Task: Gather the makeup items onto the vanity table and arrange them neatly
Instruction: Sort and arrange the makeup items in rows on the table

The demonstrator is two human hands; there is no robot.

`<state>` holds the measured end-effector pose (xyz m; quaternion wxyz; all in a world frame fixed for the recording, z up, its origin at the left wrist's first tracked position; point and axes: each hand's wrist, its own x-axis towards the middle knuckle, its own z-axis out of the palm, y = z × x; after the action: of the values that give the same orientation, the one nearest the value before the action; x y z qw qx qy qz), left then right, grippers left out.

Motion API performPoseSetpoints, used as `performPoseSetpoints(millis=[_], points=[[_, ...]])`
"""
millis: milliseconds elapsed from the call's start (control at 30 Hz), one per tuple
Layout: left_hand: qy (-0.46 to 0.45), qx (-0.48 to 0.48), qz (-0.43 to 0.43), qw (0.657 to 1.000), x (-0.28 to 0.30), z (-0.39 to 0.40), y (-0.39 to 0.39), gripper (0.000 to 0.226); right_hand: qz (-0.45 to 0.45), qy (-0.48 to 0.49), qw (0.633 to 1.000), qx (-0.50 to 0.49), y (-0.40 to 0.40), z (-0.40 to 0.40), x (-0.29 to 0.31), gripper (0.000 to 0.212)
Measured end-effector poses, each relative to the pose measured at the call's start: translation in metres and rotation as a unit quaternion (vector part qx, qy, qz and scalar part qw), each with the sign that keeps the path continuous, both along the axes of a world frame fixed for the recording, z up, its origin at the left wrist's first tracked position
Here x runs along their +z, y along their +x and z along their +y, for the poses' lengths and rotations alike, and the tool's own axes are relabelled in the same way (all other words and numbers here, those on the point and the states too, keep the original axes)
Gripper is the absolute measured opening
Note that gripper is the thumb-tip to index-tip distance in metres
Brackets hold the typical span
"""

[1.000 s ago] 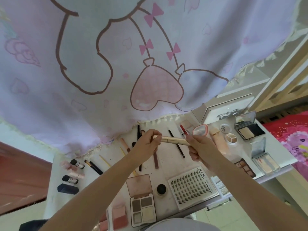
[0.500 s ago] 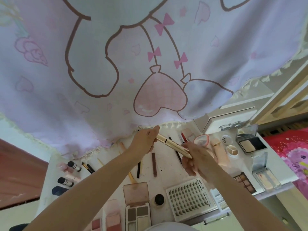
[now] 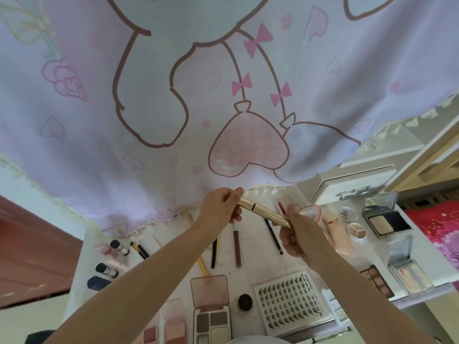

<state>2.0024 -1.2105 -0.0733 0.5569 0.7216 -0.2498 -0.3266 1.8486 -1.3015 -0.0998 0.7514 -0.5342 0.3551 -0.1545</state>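
Note:
Both my hands hold a slim gold tube (image 3: pixel 263 210) above the white vanity table (image 3: pixel 250 247). My left hand (image 3: pixel 219 209) pinches its upper left end, and my right hand (image 3: pixel 299 232) grips its lower right end. The tube slants down to the right, with a dark ring near its left third. Below it several pencils and a brown liner (image 3: pixel 237 244) lie side by side. An eyeshadow palette (image 3: pixel 211 309), a lash tray (image 3: pixel 290 304) and a small black pot (image 3: pixel 244 302) sit near the front edge.
A pink cartoon curtain (image 3: pixel 223 95) hangs over the table's back edge. Small bottles (image 3: pixel 106 269) lie at the left. Compacts (image 3: pixel 387 219), a round white jar (image 3: pixel 347 213) and a peach tube (image 3: pixel 339 234) sit at the right. A white box (image 3: pixel 347 182) stands at the back right.
The gold tube has tilted from nearly level to slanting down right. My left hand rose a little and my right hand dropped. The camera tipped upward.

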Motion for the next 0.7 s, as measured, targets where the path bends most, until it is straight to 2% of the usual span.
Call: performPoseSetpoints(millis=[67, 100, 167, 200, 233, 300, 333, 400, 467, 500, 600, 633, 700], points=[[0.007, -0.012, -0.016, 1.0, 0.0, 0.002, 0.001, 0.026, -0.007, -0.089, 0.996, -0.004, -0.002, 0.001, -0.002, 0.027], [0.008, -0.01, -0.018, 1.0, 0.0, 0.003, 0.001, 0.026, -0.016, -0.186, 0.982, -0.018, -0.005, 0.002, -0.002, 0.019], [0.007, -0.002, -0.006, 1.0, 0.001, 0.004, 0.002, 0.027, -0.004, -0.344, 0.938, -0.042, -0.009, 0.004, -0.005, 0.031], [0.005, -0.003, 0.001, 1.0, 0.001, 0.005, 0.002, 0.026, -0.019, -0.337, 0.94, -0.04, -0.01, 0.004, -0.009, 0.036], [0.004, -0.01, 0.007, 1.0, 0.002, 0.005, 0.001, 0.025, -0.046, -0.264, 0.963, -0.03, -0.009, 0.004, -0.008, 0.035], [-0.003, -0.035, 0.011, 0.999, 0.002, 0.005, -0.001, 0.023, -0.07, -0.066, 0.995, 0.013, -0.006, 0.005, -0.005, 0.017], [-0.006, -0.051, 0.011, 0.999, 0.002, 0.006, -0.001, 0.022, -0.053, 0.001, 0.998, 0.036, -0.006, 0.003, -0.003, 0.013], [-0.007, -0.086, 0.003, 0.996, 0.002, 0.008, 0.0, 0.02, -0.001, 0.045, 0.995, 0.087, -0.009, -0.003, -0.004, 0.024], [-0.006, -0.109, -0.001, 0.994, 0.002, 0.01, 0.003, 0.019, -0.003, -0.005, 0.996, 0.091, -0.011, -0.006, -0.004, 0.02], [-0.006, -0.113, 0.0, 0.994, 0.002, 0.012, 0.004, 0.018, -0.013, -0.061, 0.995, 0.075, -0.013, -0.007, -0.006, 0.016], [-0.008, -0.11, 0.003, 0.994, 0.0, 0.013, 0.006, 0.018, 0.001, -0.257, 0.967, -0.006, -0.016, -0.008, -0.014, 0.037], [-0.011, -0.107, 0.004, 0.994, -0.001, 0.013, 0.006, 0.018, 0.002, -0.27, 0.963, -0.013, -0.016, -0.008, -0.017, 0.04], [-0.018, -0.1, 0.01, 0.995, -0.002, 0.013, 0.005, 0.018, -0.017, -0.205, 0.979, 0.003, -0.016, -0.005, -0.019, 0.037]])
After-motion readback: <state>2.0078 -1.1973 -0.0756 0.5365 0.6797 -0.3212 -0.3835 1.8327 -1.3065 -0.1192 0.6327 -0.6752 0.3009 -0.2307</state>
